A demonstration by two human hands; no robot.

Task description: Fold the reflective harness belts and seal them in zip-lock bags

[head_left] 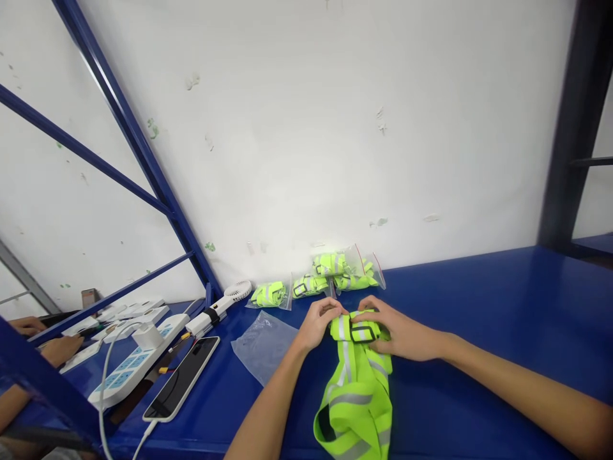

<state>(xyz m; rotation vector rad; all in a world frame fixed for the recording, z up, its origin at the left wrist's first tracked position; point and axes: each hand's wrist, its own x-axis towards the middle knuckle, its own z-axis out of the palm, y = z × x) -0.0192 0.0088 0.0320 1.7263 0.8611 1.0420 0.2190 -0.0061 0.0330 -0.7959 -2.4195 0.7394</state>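
A neon yellow-green reflective strap (357,396) with silver stripes lies on the blue table, its loose end looped toward me. At its far end it is bunched into a folded bundle with a black buckle (364,333) on top. My left hand (320,322) pinches the bundle's left side, thumb and fingers together. Curled around its right side is my right hand (395,329), fingers on top and thumb near the buckle. A flat clear plastic bag (264,345) lies left of the strap, partly behind my left forearm.
Several bagged reflective straps (330,265) lie against the wall. To the left are a white handheld fan (238,291), a phone (184,377) on a cable and a power strip (138,364). Beyond the blue frame post (158,166), another person's hands (62,350) are near white items.
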